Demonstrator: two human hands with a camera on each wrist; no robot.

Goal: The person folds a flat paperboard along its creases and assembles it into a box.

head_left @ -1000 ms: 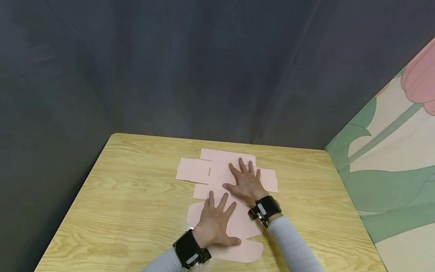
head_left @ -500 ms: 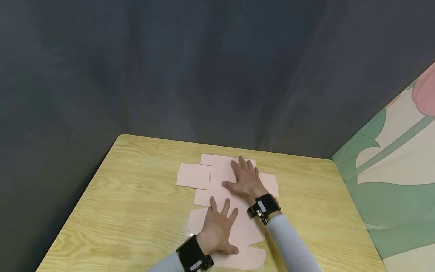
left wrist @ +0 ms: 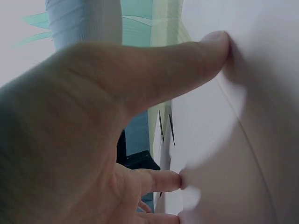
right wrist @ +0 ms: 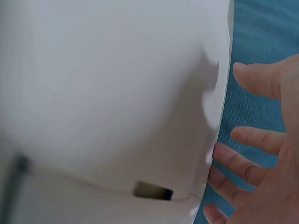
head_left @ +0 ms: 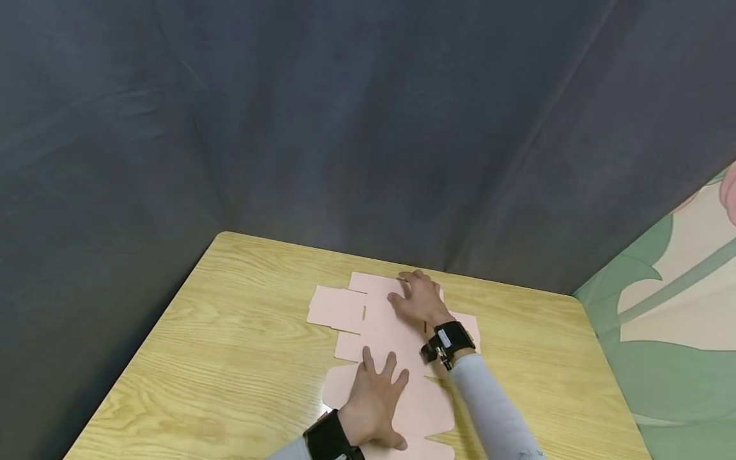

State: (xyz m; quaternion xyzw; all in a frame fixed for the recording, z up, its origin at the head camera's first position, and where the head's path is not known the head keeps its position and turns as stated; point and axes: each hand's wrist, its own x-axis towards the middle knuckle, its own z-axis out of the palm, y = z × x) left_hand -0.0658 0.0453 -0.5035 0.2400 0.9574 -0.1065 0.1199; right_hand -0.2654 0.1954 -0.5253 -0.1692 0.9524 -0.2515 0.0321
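A pale pink flat cardboard box blank [head_left: 391, 338] lies unfolded on the table, with side flaps and cut slots. My left hand [head_left: 374, 402] rests on its near part, fingers spread. In the left wrist view the thumb tip and fingertips touch the cardboard [left wrist: 205, 140] beside a crease line. Toward the blank's far end is my right hand [head_left: 422, 300], its fingers slightly bent over the far flap. From the right wrist, the loosely bent fingers of the right hand [right wrist: 261, 172] are at the cardboard's edge, near a slot [right wrist: 153, 190]. The left hand covers part of the near panels.
The wood-grain table [head_left: 230, 358] extends to both sides of the blank. Behind its far edge hangs a dark curtain [head_left: 345, 128]. A floral cloth [head_left: 678, 319] hangs on the right. Each wrist wears a black camera band.
My right hand has slid forward toward the far end, its fingers bending and coming closer together. The left hand stays spread on the cardboard. The head view has shifted, so everything sits lower.
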